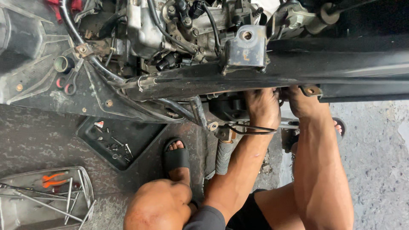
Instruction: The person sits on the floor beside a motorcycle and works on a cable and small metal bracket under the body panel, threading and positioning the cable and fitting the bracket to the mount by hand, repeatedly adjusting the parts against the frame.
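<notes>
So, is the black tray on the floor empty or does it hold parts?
Not empty: the black tray holds several small screws and bolts.

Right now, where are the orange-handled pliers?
Head view, bottom left: the orange-handled pliers lie in the grey metal tray among long rods, left of the sandalled foot.

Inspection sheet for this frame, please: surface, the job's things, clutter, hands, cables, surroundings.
Surface: stained grey concrete floor.
Job's things: stripped motorcycle frame with exposed engine; footpeg below.
Clutter: black tray of bolts; metal tray with long rods and orange pliers.
Hands: left hand and right hand reach up under the frame; fingers hidden, grip cannot be told.
Cables: black hose along the frame; thin wire loop by the left wrist.
Surroundings: person's knee, sandalled foot.
</notes>
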Available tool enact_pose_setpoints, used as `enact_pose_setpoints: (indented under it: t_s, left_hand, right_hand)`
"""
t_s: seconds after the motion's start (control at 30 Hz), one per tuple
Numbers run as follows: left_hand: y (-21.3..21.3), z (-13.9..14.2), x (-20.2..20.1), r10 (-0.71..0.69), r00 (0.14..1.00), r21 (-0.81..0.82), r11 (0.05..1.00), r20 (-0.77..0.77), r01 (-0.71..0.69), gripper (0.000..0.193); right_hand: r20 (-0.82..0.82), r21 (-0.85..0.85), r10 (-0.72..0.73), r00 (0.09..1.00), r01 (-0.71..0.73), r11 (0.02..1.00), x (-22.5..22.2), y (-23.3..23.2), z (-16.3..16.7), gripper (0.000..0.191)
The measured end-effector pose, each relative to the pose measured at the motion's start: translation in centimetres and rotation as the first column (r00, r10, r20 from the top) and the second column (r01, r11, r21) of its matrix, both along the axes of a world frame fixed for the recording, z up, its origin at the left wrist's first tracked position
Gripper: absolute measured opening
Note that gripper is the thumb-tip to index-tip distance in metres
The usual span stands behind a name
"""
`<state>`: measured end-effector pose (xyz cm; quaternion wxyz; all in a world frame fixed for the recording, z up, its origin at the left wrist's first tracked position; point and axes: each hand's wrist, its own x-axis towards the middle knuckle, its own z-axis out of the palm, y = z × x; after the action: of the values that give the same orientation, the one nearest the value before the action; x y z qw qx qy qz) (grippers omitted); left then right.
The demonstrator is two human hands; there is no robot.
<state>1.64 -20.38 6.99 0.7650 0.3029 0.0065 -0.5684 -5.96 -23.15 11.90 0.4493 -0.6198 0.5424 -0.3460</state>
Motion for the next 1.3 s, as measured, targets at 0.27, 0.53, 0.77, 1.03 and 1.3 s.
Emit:
enact_pose_setpoints:
  t_s: [0.27,0.53,0.77,1.03,1.3]
  left_hand:
    - [0.1,1.0,-0.1,0.116,0.840,0.111,0.973,0.530,-0.205,0.035]
    - [0.3,0.2,-0.7,0.229,0.874,-0.106,0.973,0.428,-0.203,0.032]
    - [0.0,-0.2,-0.8,0.201,0.960,0.022,0.978,0.196,-0.209,0.034]
    - [-1.5,-1.0,1.0,0.027,0.994,-0.006,1.000,-0.105,-0.027,0.014]
    - [-0.2,-0.4,1.0,-0.149,0.935,0.070,0.989,0.323,0.133,0.039]
  right_hand:
    - [-0.298,-0.316,0.077,0.951,-0.175,0.932,1.3,1.8,4.0,0.021]
    - [-0.553,-0.509,0.008,0.833,-0.345,0.789,0.4,0.7,0.2,0.038]
    - [-0.556,-0.584,-0.041,0.830,-0.355,0.730,0.9,0.5,-0.4,0.024]
    - [0.570,0.337,-0.215,0.793,0.014,0.942,4.4,-0.5,0.5,0.021]
    - [0.510,0.275,-0.080,0.857,-0.074,0.959,2.5,-0.8,0.9,0.015]
